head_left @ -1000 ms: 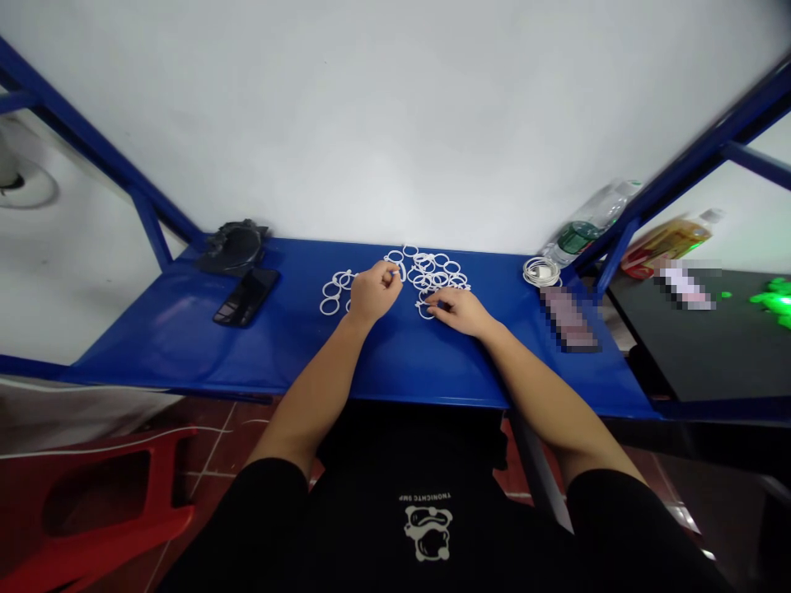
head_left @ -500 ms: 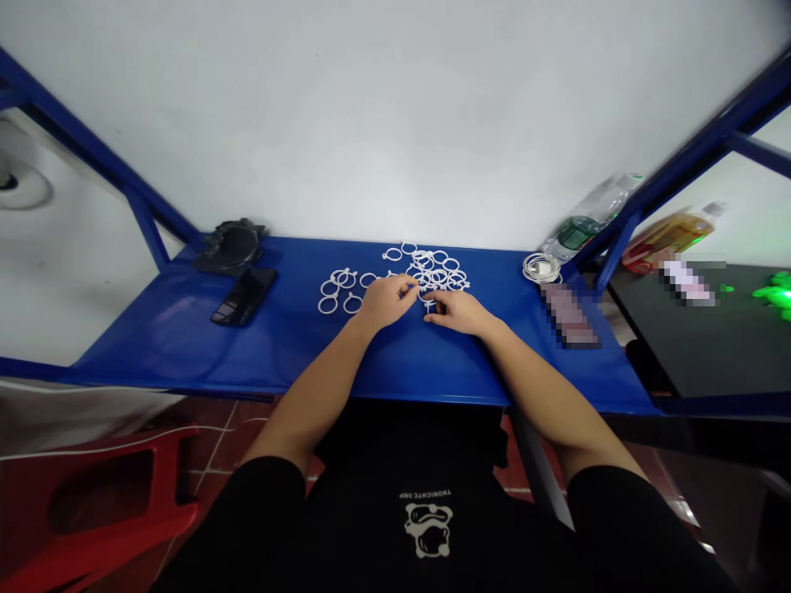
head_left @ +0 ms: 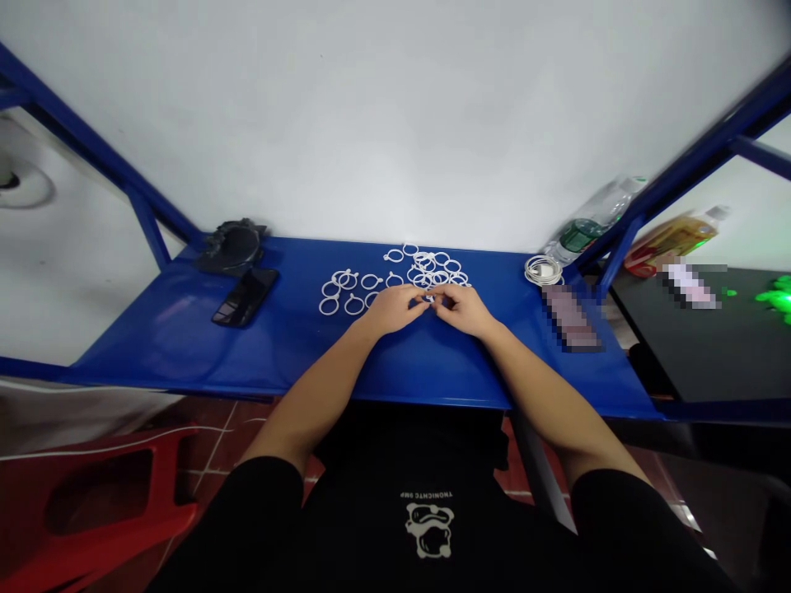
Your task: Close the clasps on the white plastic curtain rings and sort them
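My left hand and my right hand meet at the fingertips just above the blue tabletop. Both are closed in a pinch around a white curtain ring, mostly hidden by the fingers. Behind them lies a heap of white curtain rings, thin hoops with a small eyelet, some overlapping. Left of my left hand, several more rings lie flat, mostly apart, and my hand partly covers one of them.
A black phone and a dark stand-like object are at the left. On the right are a coiled white cable, a blurred-out flat item and a clear bottle leaning by the blue frame. The white wall closes off the back.
My hands have come together, fingertips now meeting over the ring. The left hand has shifted slightly right and down, uncovering a ring behind it.
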`<state>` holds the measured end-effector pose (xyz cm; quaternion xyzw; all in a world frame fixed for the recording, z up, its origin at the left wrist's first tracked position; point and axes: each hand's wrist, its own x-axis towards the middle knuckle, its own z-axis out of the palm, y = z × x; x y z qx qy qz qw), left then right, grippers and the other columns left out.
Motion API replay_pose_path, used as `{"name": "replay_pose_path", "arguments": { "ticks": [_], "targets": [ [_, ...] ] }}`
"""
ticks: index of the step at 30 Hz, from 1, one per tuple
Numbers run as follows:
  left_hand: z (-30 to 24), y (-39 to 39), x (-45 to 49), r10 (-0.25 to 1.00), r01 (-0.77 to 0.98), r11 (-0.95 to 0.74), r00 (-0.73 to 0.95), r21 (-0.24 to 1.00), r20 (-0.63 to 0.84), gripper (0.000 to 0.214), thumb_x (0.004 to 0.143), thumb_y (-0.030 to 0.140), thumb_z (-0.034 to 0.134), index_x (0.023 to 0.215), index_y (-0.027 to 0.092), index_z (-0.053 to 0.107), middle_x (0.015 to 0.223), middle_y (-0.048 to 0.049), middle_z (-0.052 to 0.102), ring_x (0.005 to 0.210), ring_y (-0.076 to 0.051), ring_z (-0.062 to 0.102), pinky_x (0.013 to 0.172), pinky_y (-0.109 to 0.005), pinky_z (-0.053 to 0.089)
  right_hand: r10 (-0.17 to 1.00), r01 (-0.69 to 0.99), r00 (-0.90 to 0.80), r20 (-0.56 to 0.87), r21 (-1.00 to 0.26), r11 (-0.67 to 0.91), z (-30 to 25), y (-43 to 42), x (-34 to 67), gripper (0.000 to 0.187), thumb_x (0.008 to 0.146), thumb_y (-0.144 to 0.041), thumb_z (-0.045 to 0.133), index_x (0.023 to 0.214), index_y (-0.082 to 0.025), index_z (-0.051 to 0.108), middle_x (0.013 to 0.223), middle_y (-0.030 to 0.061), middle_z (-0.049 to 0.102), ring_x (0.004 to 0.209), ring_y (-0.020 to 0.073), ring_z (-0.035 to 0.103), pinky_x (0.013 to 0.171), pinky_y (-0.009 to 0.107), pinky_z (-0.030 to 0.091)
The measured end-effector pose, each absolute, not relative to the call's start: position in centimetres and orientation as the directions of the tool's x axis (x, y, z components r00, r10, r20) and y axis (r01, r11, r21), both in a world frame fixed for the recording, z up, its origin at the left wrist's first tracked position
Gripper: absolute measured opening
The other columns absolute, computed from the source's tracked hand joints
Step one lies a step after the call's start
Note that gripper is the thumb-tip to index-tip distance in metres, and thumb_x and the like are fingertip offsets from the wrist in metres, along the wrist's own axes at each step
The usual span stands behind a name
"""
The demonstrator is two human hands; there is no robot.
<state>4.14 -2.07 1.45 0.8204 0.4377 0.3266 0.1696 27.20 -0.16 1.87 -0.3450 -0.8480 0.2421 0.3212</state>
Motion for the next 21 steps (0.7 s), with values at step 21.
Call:
{"name": "replay_pose_path", "arguments": {
  "ticks": [21],
  "targets": [
    [1.88, -2.36, 4.24, 0.783, 0.547, -0.62, 0.385, 0.562, 0.488, 0.013, 0.098, 0.022, 0.068, 0.097, 0.026, 0.08, 0.09, -0.0012, 0.079, 0.076, -0.016, 0.071, 0.074, -0.03, 0.054, 0.785, 0.347, -0.5, 0.365, -0.746, 0.568, 1.72, -0.35, 27.22, 0.032, 0.1, -0.054, 0.068, 0.096, -0.023, 0.075, 0.078, 0.002, 0.076, 0.064, 0.0156, 0.063, 0.063, 0.029, 0.05]
  ]
}}
